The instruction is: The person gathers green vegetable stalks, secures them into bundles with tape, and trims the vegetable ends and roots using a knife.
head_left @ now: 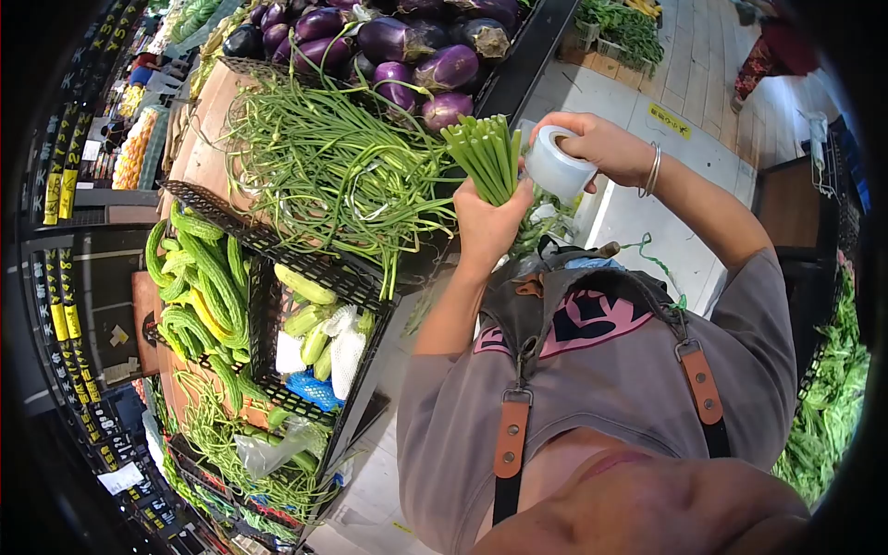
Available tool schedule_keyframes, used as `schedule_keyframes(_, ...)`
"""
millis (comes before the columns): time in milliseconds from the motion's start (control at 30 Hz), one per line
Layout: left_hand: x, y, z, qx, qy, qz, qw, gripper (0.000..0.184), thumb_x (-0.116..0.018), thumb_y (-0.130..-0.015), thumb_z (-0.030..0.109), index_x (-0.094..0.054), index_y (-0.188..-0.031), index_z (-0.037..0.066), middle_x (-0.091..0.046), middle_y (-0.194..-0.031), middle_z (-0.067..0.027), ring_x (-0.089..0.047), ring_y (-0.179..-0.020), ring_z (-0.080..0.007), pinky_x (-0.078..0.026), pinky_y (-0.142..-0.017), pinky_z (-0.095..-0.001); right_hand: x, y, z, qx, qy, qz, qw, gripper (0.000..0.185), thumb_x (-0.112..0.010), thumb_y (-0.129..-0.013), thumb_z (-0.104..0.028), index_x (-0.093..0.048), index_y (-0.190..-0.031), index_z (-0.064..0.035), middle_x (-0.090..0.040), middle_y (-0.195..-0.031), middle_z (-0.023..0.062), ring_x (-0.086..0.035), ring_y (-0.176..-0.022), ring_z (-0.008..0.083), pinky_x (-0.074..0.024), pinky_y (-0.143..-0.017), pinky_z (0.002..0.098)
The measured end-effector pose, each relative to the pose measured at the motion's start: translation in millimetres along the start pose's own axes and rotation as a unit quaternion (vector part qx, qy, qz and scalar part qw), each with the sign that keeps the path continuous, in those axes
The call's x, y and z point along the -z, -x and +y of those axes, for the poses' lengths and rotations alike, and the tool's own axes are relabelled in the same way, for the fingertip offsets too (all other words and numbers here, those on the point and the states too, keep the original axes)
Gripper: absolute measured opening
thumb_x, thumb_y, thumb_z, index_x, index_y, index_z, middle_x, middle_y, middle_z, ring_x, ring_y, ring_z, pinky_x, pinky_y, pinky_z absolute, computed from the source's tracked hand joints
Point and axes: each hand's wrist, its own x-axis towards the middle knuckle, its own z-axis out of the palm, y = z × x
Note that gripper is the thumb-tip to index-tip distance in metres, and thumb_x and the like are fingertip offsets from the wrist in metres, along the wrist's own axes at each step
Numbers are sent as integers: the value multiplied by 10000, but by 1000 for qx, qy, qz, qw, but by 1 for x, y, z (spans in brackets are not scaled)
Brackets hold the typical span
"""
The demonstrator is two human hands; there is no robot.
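1. Closest in, 2 apron straps [511,435] run down the grey shirt [601,388], each with a brown tab, presumably to hold the apron [513,310] up.
2. Here's the left hand [487,222], fingers curled firmly around a bunch of green stems [488,162]! It's out in front of the chest, cut ends tipped towards the camera; the fist probably keeps the loose lengths gathered.
3. Just beside it, the right hand [606,148], 2 bangles [654,171] at the wrist, grips a roll of clear film [560,180], some fingers at the core, likely so the roll can turn. Does film touch the stems? Can't tell from here.
4. Past the left fist, a tangle of long green stems [333,166] sprawls over the stand, within easy reach, it seems.
5. Over to the left, bitter melons [208,277] lie beside a black crate [264,319] of pale squash [319,319], its walls apparently keeping the produce apart.
6. Beyond the tangle, purple eggplants [398,42] heap up in their own bay.
7. And right at the back, a person in patterned trousers [757,69] on the plank floor [708,60]!
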Motion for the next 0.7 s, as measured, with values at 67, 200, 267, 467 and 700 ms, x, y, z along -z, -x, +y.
schedule_keyframes(67, 1, 0, 0, -4, -1, -12, 1000, 149, -631, -748, 2, -611, -894, -21, -565, -653, -3, -525, -550, -66, -417, -520, -205, -2, 4, 0, -6, 4, -4, 1000, 301, -491, -811, -159, -540, -1099, -82, -578, -834, 24, -575, -651, 78, -491, -436, 213)
schedule_keyframes(200, 8, -1, -2, -1, 3, -35, 999, 69, -608, -734, -11, -592, -799, -27, -559, -633, -27, -521, -506, -91, -421, -483, -222, 2, 4, 18, 7, 54, -46, 997, 341, -493, -798, -169, -545, -1121, -76, -590, -895, 40, -594, -684, 100, -544, -474, 249)
schedule_keyframes(267, 19, -5, -3, 23, 39, -31, 998, 46, -608, -728, -8, -594, -769, -24, -573, -639, -28, -533, -524, -90, -430, -499, -223, 2, 9, 21, 17, 49, -71, 996, 361, -485, -796, -161, -546, -1142, -82, -589, -910, 43, -594, -683, 100, -534, -461, 238)
schedule_keyframes(467, 32, -6, -5, 61, 153, 7, 986, 72, -569, -713, -39, -546, -781, -43, -522, -600, -79, -515, -466, -150, -420, -444, -261, 4, 21, 19, -32, -16, -189, 981, 430, -428, -788, -104, -538, -1203, -106, -579, -988, 51, -590, -688, 84, -500, -416, 211)
schedule_keyframes(700, 14, 21, 16, 42, -6, -65, 997, 262, -651, -727, 8, -610, -982, -37, -570, -659, -15, -523, -543, -78, -422, -523, -213, 4, 11, 24, -49, -70, -143, 986, 318, -424, -879, -166, -489, -1186, -113, -598, -909, 53, -610, -580, 86, -466, -379, 189)
